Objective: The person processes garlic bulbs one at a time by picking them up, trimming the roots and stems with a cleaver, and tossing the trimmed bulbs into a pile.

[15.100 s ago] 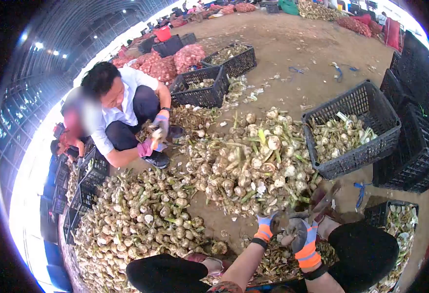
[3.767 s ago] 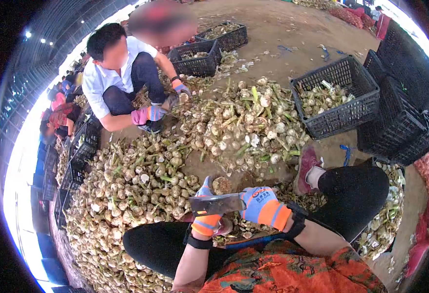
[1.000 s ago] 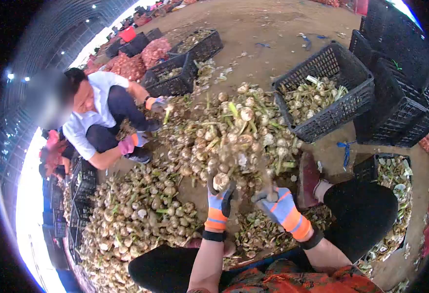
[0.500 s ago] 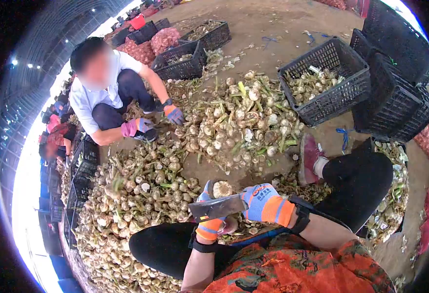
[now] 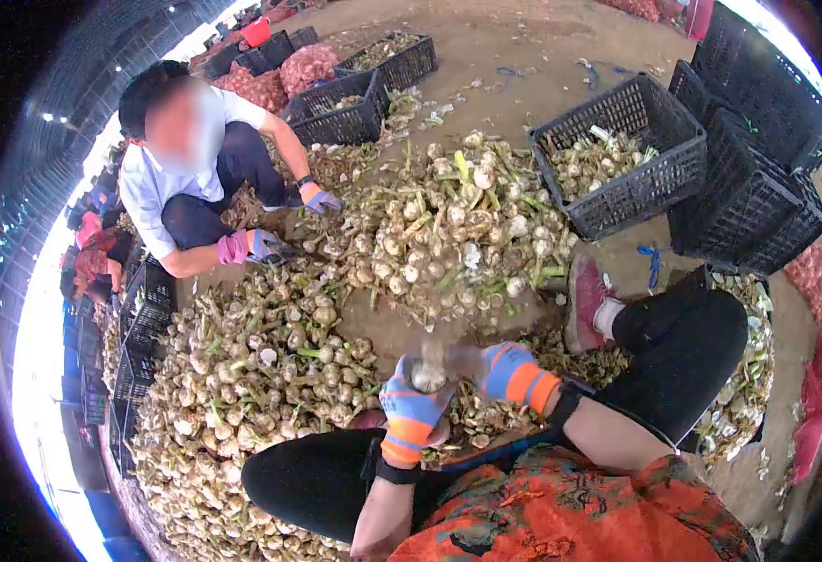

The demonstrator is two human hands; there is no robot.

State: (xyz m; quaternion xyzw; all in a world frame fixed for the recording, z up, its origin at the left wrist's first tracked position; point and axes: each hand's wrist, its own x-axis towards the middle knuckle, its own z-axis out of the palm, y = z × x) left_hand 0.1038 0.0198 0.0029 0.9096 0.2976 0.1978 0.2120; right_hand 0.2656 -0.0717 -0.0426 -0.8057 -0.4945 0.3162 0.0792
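My left hand (image 5: 409, 416), in a blue and orange glove, grips a garlic bulb (image 5: 427, 376) just above my knees. My right hand (image 5: 512, 371), gloved the same way, holds a cleaver whose blade is a motion blur (image 5: 450, 356) right beside the bulb. A large heap of garlic with stalks (image 5: 434, 229) lies on the dirt floor in front of me. Cut stalks and trimmings (image 5: 486, 417) lie under my hands.
A second heap of garlic (image 5: 252, 384) spreads at my left. A black crate with trimmed bulbs (image 5: 631, 192) stands at the right, more black crates (image 5: 757, 201) behind it. A person in a white shirt (image 5: 196, 178) squats across the pile with gloved hands in the garlic.
The cleaver has swung from level above my left hand to a blur at the bulb. The person opposite has reached further into the pile.
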